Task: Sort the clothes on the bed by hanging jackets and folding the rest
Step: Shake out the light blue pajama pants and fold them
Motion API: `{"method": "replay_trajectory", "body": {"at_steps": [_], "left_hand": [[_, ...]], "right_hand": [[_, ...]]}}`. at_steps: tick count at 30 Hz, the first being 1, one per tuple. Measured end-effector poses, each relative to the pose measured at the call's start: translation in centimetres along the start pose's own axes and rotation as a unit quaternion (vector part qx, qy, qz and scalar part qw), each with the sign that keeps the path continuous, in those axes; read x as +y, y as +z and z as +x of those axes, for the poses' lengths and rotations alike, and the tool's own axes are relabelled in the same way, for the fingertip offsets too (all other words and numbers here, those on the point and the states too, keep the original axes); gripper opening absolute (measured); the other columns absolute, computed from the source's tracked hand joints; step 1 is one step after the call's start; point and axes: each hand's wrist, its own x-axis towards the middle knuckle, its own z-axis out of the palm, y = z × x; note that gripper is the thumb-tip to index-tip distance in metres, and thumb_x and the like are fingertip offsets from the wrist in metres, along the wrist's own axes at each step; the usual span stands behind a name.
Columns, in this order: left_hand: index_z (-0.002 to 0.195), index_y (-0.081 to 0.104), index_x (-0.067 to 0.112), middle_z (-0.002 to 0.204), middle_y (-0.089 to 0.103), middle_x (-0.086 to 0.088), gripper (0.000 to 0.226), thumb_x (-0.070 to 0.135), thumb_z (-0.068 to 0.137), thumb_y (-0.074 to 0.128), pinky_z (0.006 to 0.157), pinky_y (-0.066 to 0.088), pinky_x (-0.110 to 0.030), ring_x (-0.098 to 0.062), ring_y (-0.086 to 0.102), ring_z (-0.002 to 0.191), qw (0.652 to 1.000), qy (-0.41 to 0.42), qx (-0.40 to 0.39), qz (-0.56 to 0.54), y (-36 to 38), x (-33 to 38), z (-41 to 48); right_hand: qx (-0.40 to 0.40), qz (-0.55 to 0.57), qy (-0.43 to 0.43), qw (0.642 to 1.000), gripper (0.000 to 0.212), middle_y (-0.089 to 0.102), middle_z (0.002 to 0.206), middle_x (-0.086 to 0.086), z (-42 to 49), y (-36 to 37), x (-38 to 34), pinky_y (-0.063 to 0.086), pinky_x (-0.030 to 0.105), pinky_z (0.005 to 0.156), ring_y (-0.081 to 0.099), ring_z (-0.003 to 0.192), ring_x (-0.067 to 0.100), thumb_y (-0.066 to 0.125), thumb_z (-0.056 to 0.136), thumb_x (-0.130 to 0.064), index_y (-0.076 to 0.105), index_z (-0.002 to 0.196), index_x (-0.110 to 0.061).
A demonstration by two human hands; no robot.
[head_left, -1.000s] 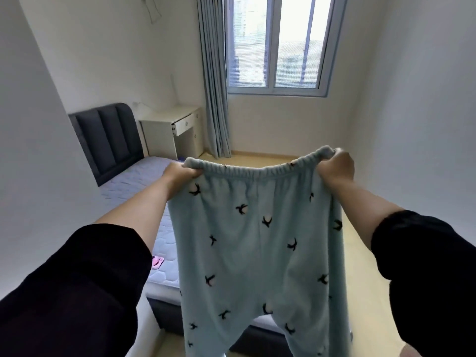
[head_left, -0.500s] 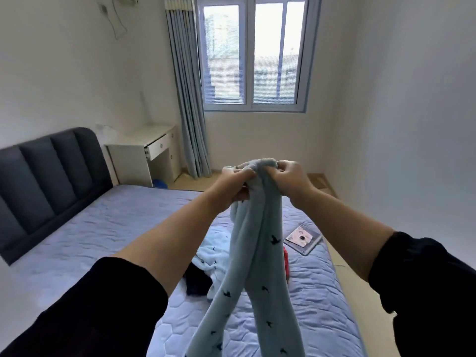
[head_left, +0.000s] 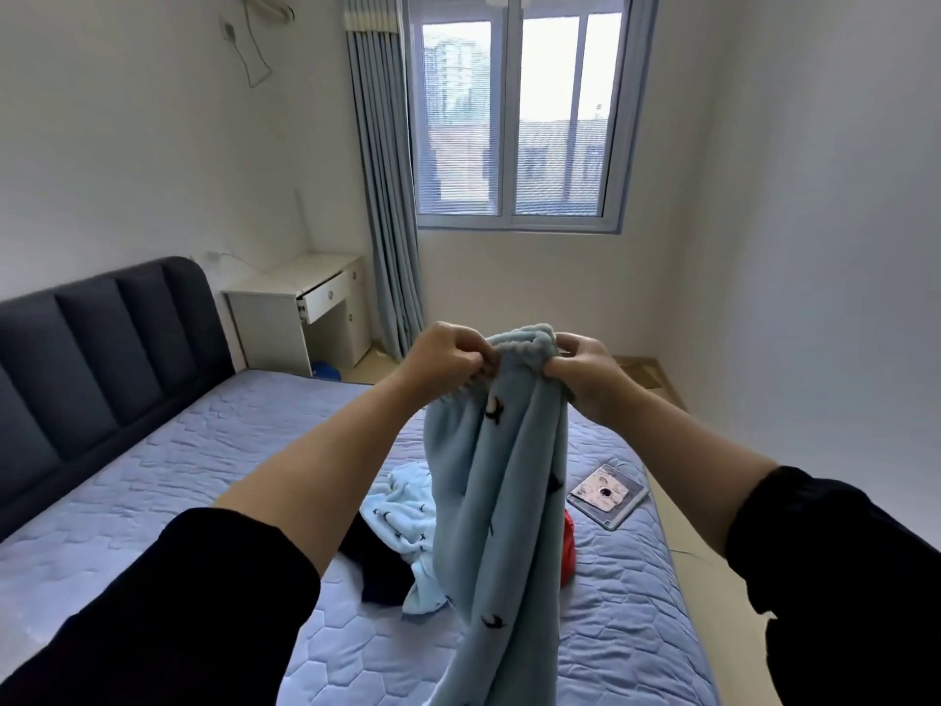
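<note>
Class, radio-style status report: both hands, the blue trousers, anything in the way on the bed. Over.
Left hand and right hand both grip the waistband. Blue trousers doubled lengthwise, hanging above the bed. Clothes pile and tablet lie below.

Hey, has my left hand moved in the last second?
Yes. The left hand went right: it was under the curtain, now it is under the window, close to the right hand, both gripping the blue pants.

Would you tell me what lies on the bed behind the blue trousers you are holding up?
A red item peeks out beside them, with a matching blue garment and a dark garment; the trousers cover whatever lies between.
</note>
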Motion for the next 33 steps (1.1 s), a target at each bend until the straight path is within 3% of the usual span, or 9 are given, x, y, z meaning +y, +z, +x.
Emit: {"method": "replay_trajectory", "body": {"at_steps": [2,5,8,12,16,19,22,29,33], "left_hand": [[0.112,0.067,0.014,0.104,0.063,-0.002,0.036,0.009,0.076,0.074,0.086,0.046,-0.024,-0.010,0.057,0.095,0.996,0.035,0.043,0.074,-0.6,-1.5,1.0],[0.147,0.025,0.027,0.143,0.038,0.001,0.103,0.036,0.064,0.085,0.109,0.032,-0.038,-0.017,0.039,0.129,0.990,-0.082,-0.100,-0.062,-1.1,-3.7,1.5],[0.143,0.032,0.021,0.136,0.055,0.000,0.104,0.051,0.060,0.085,0.101,0.043,-0.043,-0.020,0.052,0.125,0.926,-0.172,-0.239,-0.238,-0.6,-4.9,1.2],[0.125,0.054,0.012,0.121,0.065,-0.010,0.073,0.041,0.065,0.084,0.088,0.053,-0.036,-0.025,0.061,0.114,0.854,-0.122,-0.290,-0.415,0.1,-3.1,1.7],[0.117,0.060,0.013,0.112,0.069,-0.010,0.069,0.039,0.059,0.088,0.081,0.056,-0.035,-0.024,0.067,0.102,0.896,-0.105,-0.215,-0.375,-1.1,1.4,3.3],[0.114,0.061,0.010,0.114,0.068,-0.012,0.047,0.032,0.075,0.074,0.081,0.056,-0.032,-0.023,0.067,0.100,0.938,-0.085,-0.109,-0.319,-3.2,4.6,4.6],[0.123,0.056,0.005,0.118,0.065,-0.015,0.055,0.027,0.075,0.073,0.085,0.055,-0.035,-0.027,0.065,0.106,0.955,-0.037,-0.061,-0.287,-5.2,8.7,6.0],[0.123,0.057,0.004,0.120,0.065,-0.015,0.055,0.035,0.080,0.072,0.095,0.051,-0.047,-0.031,0.065,0.106,0.977,0.006,-0.011,-0.213,-7.9,16.4,7.2],[0.125,0.055,0.002,0.121,0.063,-0.017,0.067,0.043,0.074,0.071,0.098,0.049,-0.046,-0.032,0.063,0.109,0.973,0.008,-0.002,-0.232,-8.3,18.3,6.8]], "right_hand": [[0.014,0.037,0.004,0.999,0.020,0.067,0.085,0.013,0.8,-0.5,-0.7,0.056,0.028,0.072,0.065,0.076,0.020,0.051,0.084,0.011,0.065,0.098,0.004],[0.023,0.118,0.019,0.993,0.036,0.069,0.073,0.010,1.9,-0.8,-2.4,0.057,0.025,0.059,0.066,0.064,0.018,0.033,0.087,0.018,0.064,0.087,-0.002],[-0.009,0.200,0.040,0.979,0.032,0.068,0.075,0.014,2.4,-0.9,-4.5,0.057,0.027,0.057,0.068,0.062,0.020,0.034,0.092,0.007,0.065,0.085,-0.001],[-0.031,0.211,0.046,0.976,0.039,0.068,0.077,0.016,3.3,-0.7,-6.8,0.058,0.031,0.068,0.068,0.069,0.025,0.032,0.097,-0.006,0.067,0.081,0.000],[0.034,0.188,0.012,0.981,0.025,0.059,0.082,0.013,3.8,-2.0,-9.8,0.052,0.031,0.071,0.059,0.073,0.025,0.033,0.094,-0.005,0.058,0.089,0.001],[-0.058,0.181,-0.032,0.981,0.027,0.061,0.073,0.011,3.4,-3.7,-12.5,0.053,0.022,0.063,0.059,0.068,0.020,0.032,0.093,-0.003,0.058,0.084,0.002],[-0.107,0.128,-0.075,0.983,0.028,0.061,0.084,0.012,2.9,-4.9,-15.9,0.054,0.022,0.067,0.061,0.074,0.018,0.033,0.096,-0.006,0.059,0.094,0.002],[-0.042,0.063,-0.128,0.989,0.042,0.056,0.117,0.020,2.2,-7.1,-20.6,0.040,0.041,0.104,0.055,0.105,0.029,0.040,0.101,-0.016,0.045,0.132,0.012],[-0.035,0.019,-0.135,0.990,0.080,0.060,0.124,0.021,0.7,-8.0,-21.7,0.040,0.047,0.107,0.057,0.111,0.031,0.074,0.060,-0.049,0.061,0.118,0.003]]}}
